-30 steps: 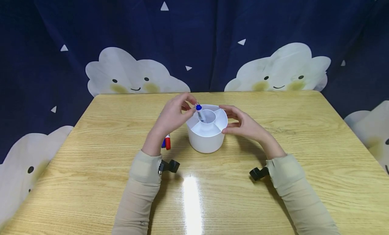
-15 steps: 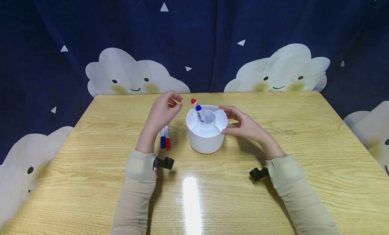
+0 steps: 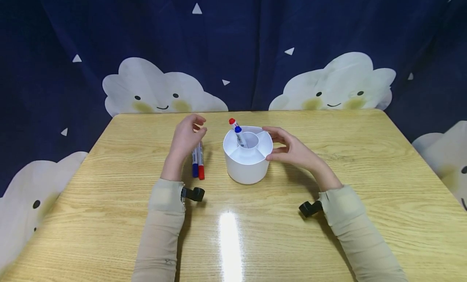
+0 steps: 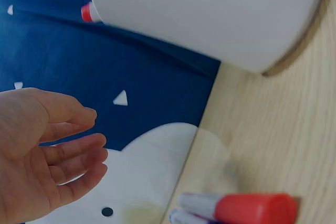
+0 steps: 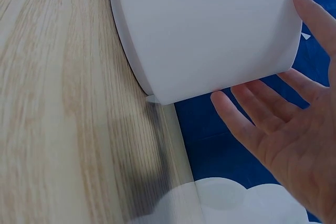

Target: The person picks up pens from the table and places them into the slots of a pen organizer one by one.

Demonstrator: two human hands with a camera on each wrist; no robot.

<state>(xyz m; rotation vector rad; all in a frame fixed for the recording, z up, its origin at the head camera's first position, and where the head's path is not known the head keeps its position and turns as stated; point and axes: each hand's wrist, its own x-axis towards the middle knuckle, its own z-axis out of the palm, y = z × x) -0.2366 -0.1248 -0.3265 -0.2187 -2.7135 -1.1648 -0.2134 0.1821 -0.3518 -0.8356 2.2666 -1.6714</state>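
Observation:
A white round pen holder [image 3: 247, 170] with a divided top stands mid-table. My right hand [image 3: 294, 151] holds its right side, with the thumb toward the front of the rim and fingers behind; the right wrist view shows fingertips at the wall [image 5: 210, 35]. A blue-capped marker [image 3: 240, 137] leans in the round middle cup. Behind it, a red-capped marker [image 3: 233, 123] pokes up at the back left. My left hand [image 3: 185, 137] is empty, its fingers loosely bent, above the far ends of a blue marker [image 3: 195, 164] and a red marker [image 3: 201, 164] lying side by side.
The wooden table [image 3: 109, 201] ends at a dark blue curtain [image 3: 240, 51] with cloud figures. Black wrist cameras [image 3: 197, 194] stick out inward from both sleeves. A bright light reflection lies on the tabletop in front of the holder.
My left hand has let go of the red-capped marker in the holder and moved left, over the markers on the table. The right hand and holder have stayed in place.

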